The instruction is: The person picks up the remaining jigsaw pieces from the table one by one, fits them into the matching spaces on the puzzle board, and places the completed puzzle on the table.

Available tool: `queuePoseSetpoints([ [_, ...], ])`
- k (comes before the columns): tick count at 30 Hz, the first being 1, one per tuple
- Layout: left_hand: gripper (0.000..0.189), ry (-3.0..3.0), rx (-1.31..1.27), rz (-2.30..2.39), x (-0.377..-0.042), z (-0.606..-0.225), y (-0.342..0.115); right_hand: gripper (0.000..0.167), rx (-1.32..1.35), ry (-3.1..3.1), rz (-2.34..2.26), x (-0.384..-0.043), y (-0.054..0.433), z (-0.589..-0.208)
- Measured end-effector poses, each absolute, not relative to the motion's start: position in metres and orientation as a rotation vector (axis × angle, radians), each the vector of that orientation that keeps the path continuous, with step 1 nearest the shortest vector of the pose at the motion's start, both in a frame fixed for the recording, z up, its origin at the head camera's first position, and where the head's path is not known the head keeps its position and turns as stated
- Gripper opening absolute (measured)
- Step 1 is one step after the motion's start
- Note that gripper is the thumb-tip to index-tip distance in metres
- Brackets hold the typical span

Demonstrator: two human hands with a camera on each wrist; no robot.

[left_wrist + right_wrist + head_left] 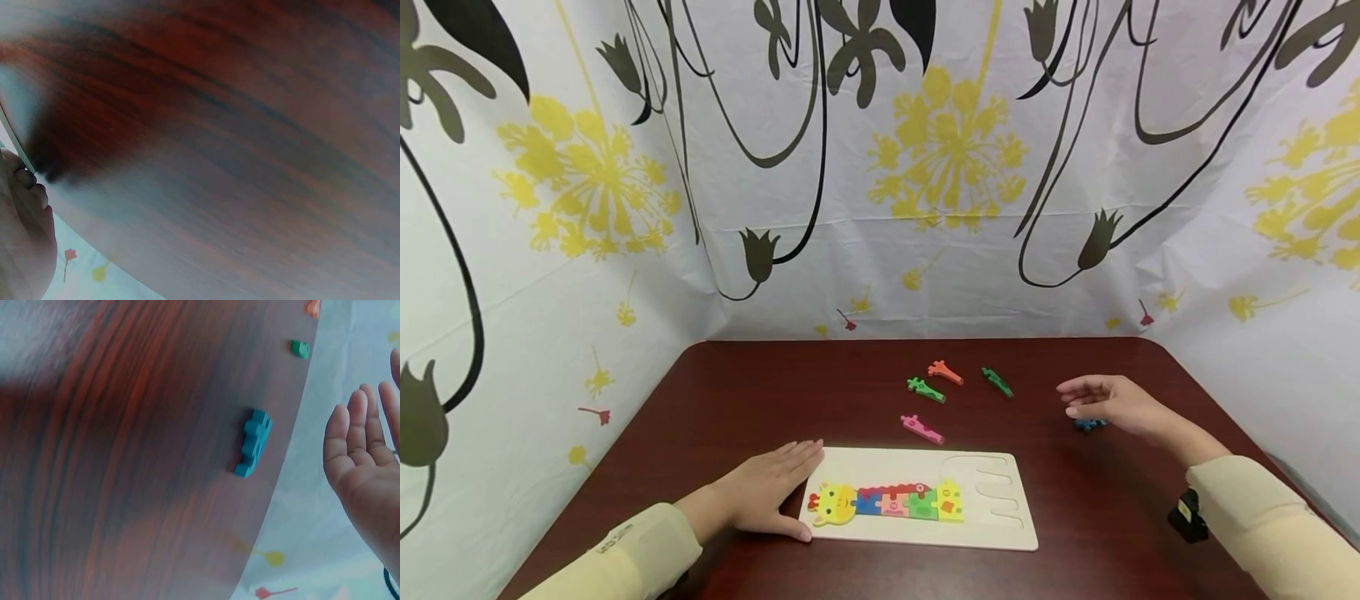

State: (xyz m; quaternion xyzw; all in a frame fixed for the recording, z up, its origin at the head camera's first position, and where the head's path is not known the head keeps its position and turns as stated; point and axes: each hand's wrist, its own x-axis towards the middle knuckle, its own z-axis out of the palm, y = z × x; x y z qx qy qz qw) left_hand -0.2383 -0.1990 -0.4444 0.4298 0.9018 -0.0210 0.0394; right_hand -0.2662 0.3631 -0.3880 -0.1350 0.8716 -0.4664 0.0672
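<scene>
A pale wooden puzzle board holds a giraffe made of coloured pieces: a yellow head, blue, pink, green and yellow body blocks, and a red strip along the top. Leg-shaped grooves lie bare at the board's right end. My left hand rests at the board's left edge, fingers at the upper corner and thumb at the lower one. My right hand, fingers loosely bent and holding nothing, hovers over a blue puzzle piece. That blue piece lies on the table, apart from the hand, in the right wrist view.
Beyond the board lie loose pieces: pink, light green, orange and dark green. The dark red-brown table has rounded far corners. A patterned white cloth hangs behind it and at both sides.
</scene>
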Motion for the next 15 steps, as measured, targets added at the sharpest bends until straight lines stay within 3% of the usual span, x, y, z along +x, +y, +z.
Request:
queuePoseSetpoints([
  [15, 0.11, 2.752, 1.296, -0.067, -0.237, -0.443, -0.197, 0.057, -0.191, 2.851, -1.228, -0.263, 0.382, -0.402],
])
